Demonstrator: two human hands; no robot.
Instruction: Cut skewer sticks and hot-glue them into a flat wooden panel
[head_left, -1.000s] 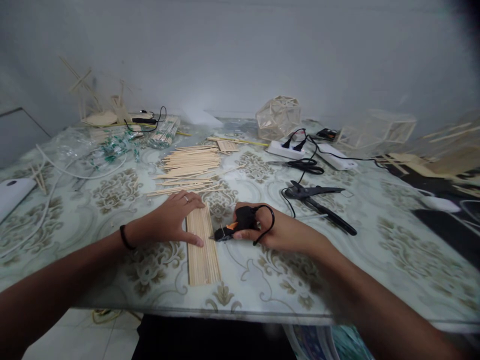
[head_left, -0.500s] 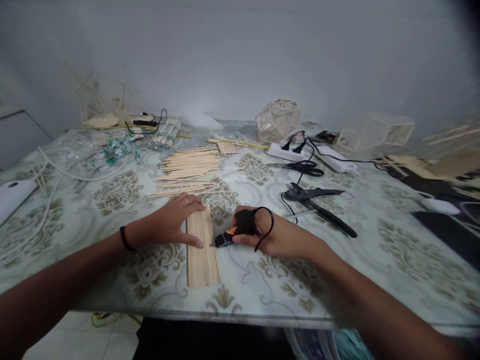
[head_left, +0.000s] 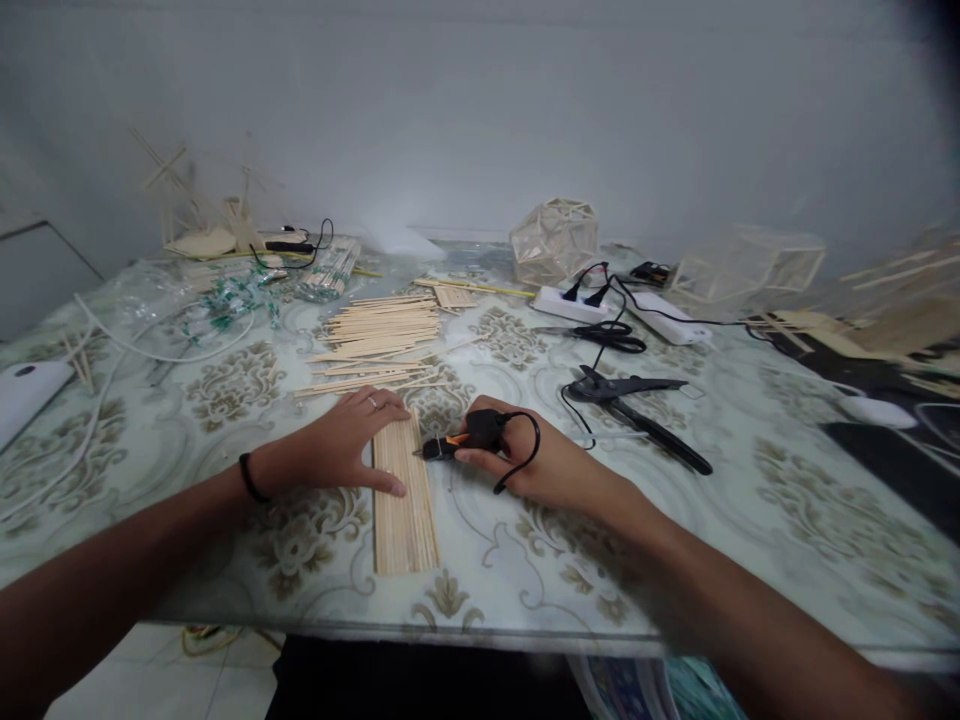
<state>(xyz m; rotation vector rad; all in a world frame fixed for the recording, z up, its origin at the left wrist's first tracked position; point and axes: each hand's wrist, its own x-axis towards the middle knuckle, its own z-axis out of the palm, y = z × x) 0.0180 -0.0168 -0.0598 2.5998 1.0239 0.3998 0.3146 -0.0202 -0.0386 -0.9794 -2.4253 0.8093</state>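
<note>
Near the front edge of the table [head_left: 697, 560], a bit left of center, there's a flat strip of thin wooden sticks [head_left: 401, 530] laid side by side, running away from the person. Left hand [head_left: 349, 440] is on it, pretty wide open: thumb stretched out across the sticks, fingers together up by the far end, pressing down on top rather than gripping. Right hand [head_left: 525, 455] is wrapped around what looks like a black glue gun [head_left: 487, 430] with an orange bit, closed snugly on the body, cord looping by the wrist. Nozzle's right at the strip's right long edge; honestly can't tell if it's touching. Just past the left hand is a loose stick pile [head_left: 382, 325]. Over to the right sit some black cutters [head_left: 660, 437], with black-handled scissors [head_left: 622, 337] behind them and a white power strip [head_left: 551, 300] farther back.
</note>
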